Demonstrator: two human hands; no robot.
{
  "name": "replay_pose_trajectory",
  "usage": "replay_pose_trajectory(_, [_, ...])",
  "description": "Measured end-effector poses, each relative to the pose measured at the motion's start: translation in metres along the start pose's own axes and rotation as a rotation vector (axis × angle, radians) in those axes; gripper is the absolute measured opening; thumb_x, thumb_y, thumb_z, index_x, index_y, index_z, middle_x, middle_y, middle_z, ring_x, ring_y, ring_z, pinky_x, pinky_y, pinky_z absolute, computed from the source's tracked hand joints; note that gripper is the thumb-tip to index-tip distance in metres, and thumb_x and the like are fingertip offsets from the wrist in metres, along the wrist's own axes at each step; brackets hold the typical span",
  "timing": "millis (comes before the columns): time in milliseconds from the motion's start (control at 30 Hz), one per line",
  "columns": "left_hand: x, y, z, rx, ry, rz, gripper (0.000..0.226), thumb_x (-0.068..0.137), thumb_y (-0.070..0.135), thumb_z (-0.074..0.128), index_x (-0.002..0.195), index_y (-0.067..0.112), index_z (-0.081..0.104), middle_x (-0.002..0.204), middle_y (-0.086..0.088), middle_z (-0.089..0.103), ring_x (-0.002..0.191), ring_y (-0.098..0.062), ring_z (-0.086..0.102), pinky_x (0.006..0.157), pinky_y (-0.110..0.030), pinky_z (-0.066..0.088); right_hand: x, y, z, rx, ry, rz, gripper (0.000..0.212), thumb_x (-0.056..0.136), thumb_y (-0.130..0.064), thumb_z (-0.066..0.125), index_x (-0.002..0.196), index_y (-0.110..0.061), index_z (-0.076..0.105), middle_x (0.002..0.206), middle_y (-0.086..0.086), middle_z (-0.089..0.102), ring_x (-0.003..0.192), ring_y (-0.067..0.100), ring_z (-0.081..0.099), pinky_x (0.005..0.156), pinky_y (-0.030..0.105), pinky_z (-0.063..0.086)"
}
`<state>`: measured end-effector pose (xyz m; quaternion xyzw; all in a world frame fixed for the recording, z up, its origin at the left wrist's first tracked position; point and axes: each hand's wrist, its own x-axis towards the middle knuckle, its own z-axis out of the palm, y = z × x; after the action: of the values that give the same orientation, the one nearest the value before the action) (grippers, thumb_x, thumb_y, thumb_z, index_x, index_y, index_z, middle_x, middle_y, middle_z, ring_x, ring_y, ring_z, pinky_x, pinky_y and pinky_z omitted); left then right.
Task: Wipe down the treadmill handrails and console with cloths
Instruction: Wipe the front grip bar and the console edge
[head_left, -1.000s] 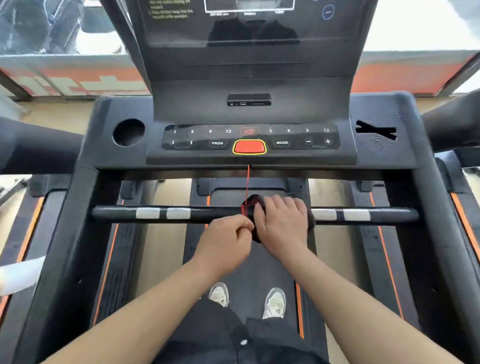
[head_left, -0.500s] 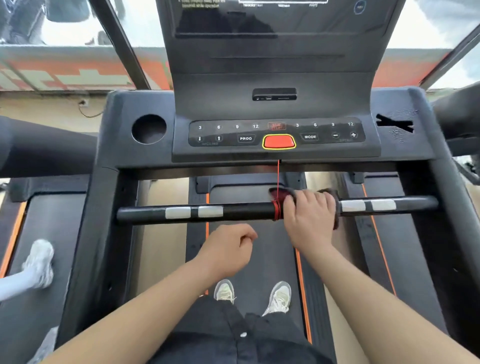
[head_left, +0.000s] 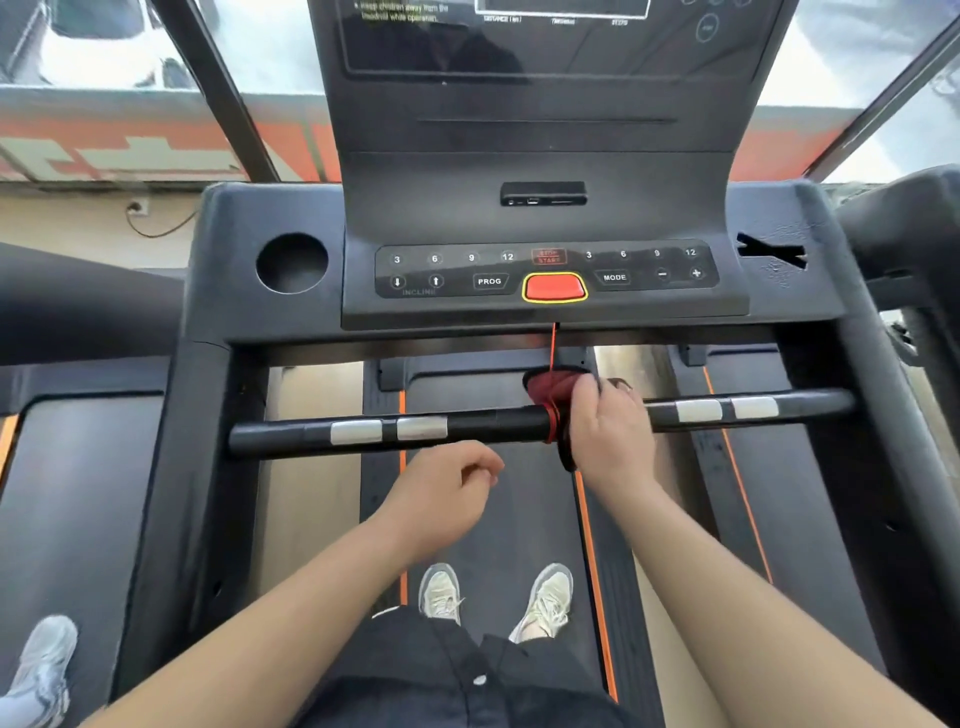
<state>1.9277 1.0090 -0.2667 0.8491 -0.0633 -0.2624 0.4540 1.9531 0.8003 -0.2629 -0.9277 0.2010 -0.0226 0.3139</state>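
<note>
At centre-right of the frame, the right hand (head_left: 608, 431) has its fingers clamped over a dark red cloth (head_left: 545, 387) wrapped on the handrail (head_left: 493, 423), just beside the red cord (head_left: 554, 348). The left hand (head_left: 452, 493), below the rail at centre, touches nothing; its fingers are loosely curled.

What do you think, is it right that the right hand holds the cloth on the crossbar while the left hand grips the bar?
Not quite. In the head view the left hand grips nothing; it hangs loosely curled just short of the crossbar. The right hand does hold the cloth on it.
</note>
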Motion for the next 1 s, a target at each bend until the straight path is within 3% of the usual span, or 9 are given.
replay_pose_trajectory(100, [-0.003, -0.005, -0.014, -0.039, 0.034, -0.003, 0.036, 0.095, 0.009, 0.051, 0.087, 0.04, 0.069, 0.085, 0.021, 0.07, 0.08, -0.01, 0.07, 0.076, -0.032, 0.058, 0.004, -0.008, -0.025, 0.272, 0.213, 0.185, 0.039, 0.108, -0.024, 0.025, 0.086, -0.007, 0.052, 0.093, 0.015, 0.063, 0.096, 0.036, 0.055, 0.083, 0.039, 0.033])
replay_pose_trajectory(167, [-0.003, -0.011, -0.021, -0.047, 0.075, -0.011, 0.034, 0.096, 0.009, 0.052, 0.089, 0.037, 0.071, 0.083, 0.017, 0.071, 0.079, -0.011, 0.07, 0.077, -0.033, 0.058, 0.0, -0.023, -0.041, 0.321, 0.27, 0.081, 0.04, 0.106, -0.03, 0.027, 0.086, -0.016, 0.058, 0.088, 0.001, 0.066, 0.092, 0.023, 0.059, 0.083, 0.035, 0.037])
replay_pose_trajectory(300, [-0.012, -0.02, -0.031, 0.025, 0.044, -0.024, 0.026, 0.096, 0.017, 0.053, 0.109, 0.029, 0.073, 0.092, 0.011, 0.075, 0.085, -0.009, 0.069, 0.083, -0.029, 0.056, -0.024, -0.055, -0.001, 0.082, -0.036, -0.289, 0.036, 0.102, -0.038, 0.031, 0.081, -0.023, 0.057, 0.077, -0.003, 0.062, 0.079, 0.017, 0.056, 0.073, 0.035, 0.036])
replay_pose_trajectory(367, [-0.02, -0.024, -0.038, 0.029, 0.056, -0.006, 0.028, 0.097, 0.02, 0.055, 0.118, 0.028, 0.072, 0.098, 0.015, 0.075, 0.088, 0.001, 0.067, 0.084, -0.019, 0.052, -0.042, -0.049, 0.041, -0.188, -0.154, -0.469, 0.038, 0.101, -0.039, 0.036, 0.103, -0.017, 0.067, 0.101, 0.001, 0.069, 0.101, 0.024, 0.062, 0.091, 0.039, 0.044])
replay_pose_trajectory(467, [-0.031, -0.032, -0.059, 0.083, 0.159, 0.01, 0.023, 0.098, 0.022, 0.056, 0.113, 0.027, 0.074, 0.086, 0.021, 0.069, 0.081, 0.004, 0.063, 0.076, -0.016, 0.047, -0.053, -0.043, 0.079, -0.443, -0.125, -0.521, 0.048, 0.098, -0.039, 0.043, 0.135, -0.014, 0.061, 0.127, 0.002, 0.065, 0.118, 0.029, 0.057, 0.113, 0.049, 0.035])
replay_pose_trajectory(633, [-0.054, -0.053, -0.095, 0.208, 0.4, 0.083, 0.031, 0.096, 0.013, 0.056, 0.113, 0.034, 0.07, 0.094, 0.019, 0.071, 0.089, 0.002, 0.063, 0.08, -0.017, 0.05, -0.06, -0.094, 0.11, -0.464, -0.062, -0.541, 0.044, 0.098, -0.041, 0.038, 0.119, -0.016, 0.068, 0.101, 0.004, 0.07, 0.091, 0.034, 0.062, 0.09, 0.048, 0.043])
replay_pose_trajectory(733, [-0.061, -0.066, -0.105, 0.334, 0.542, 0.134, 0.027, 0.091, 0.014, 0.056, 0.112, 0.021, 0.072, 0.108, 0.007, 0.073, 0.101, -0.015, 0.067, 0.087, -0.035, 0.056, -0.073, -0.121, 0.132, -0.438, -0.177, -0.717, 0.051, 0.1, -0.045, 0.035, 0.133, -0.015, 0.061, 0.113, 0.003, 0.068, 0.097, 0.032, 0.061, 0.085, 0.046, 0.042])
replay_pose_trajectory(833, [-0.064, -0.072, -0.113, 0.374, 0.601, 0.159, 0.026, 0.09, 0.014, 0.056, 0.109, 0.015, 0.073, 0.111, 0.005, 0.072, 0.102, -0.019, 0.065, 0.089, -0.034, 0.054, -0.061, -0.115, 0.122, -0.456, -0.272, -0.857, 0.053, 0.102, -0.046, 0.031, 0.142, -0.019, 0.053, 0.12, -0.002, 0.064, 0.105, 0.027, 0.06, 0.087, 0.043, 0.044])
replay_pose_trajectory(1000, [-0.076, -0.086, -0.12, 0.347, 0.628, 0.104, 0.025, 0.091, 0.015, 0.054, 0.108, 0.016, 0.073, 0.104, 0.005, 0.07, 0.098, -0.021, 0.064, 0.082, -0.04, 0.057, -0.039, -0.092, 0.096, -0.591, -0.214, -0.625, 0.037, 0.099, -0.041, 0.033, 0.098, -0.018, 0.063, 0.085, 0.004, 0.064, 0.081, 0.037, 0.062, 0.071, 0.046, 0.044])
